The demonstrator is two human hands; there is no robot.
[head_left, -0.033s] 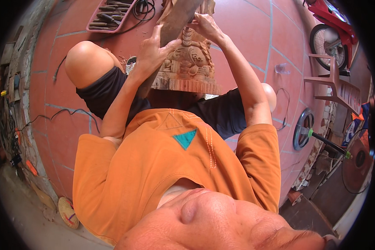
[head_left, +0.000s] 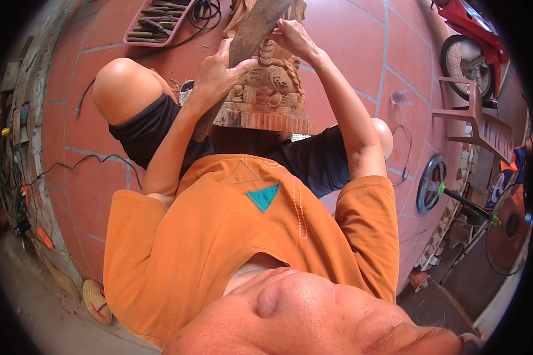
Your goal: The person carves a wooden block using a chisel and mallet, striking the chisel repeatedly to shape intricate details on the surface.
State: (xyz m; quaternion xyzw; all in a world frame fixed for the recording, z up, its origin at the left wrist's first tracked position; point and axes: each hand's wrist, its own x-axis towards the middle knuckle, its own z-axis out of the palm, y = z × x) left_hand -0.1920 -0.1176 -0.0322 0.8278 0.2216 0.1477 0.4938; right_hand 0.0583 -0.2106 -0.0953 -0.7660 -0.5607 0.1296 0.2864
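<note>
We note: left hand (head_left: 219,74) gripping the mallet (head_left: 251,32), right hand (head_left: 293,36) closed on the carving (head_left: 269,89); no change evident.

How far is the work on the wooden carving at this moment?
Done: the wooden carving already shows detailed figures and a stepped base. In hand: the left hand grips a flat wooden mallet against it, and the right hand is at its upper part. Left: cannot tell; the top is out of frame. More tools lie in the pink tray.

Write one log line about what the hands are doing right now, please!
left hand: grips long flat wooden mallet | right hand: on top of reddish carved wooden statue | statue: upright between knees
</note>
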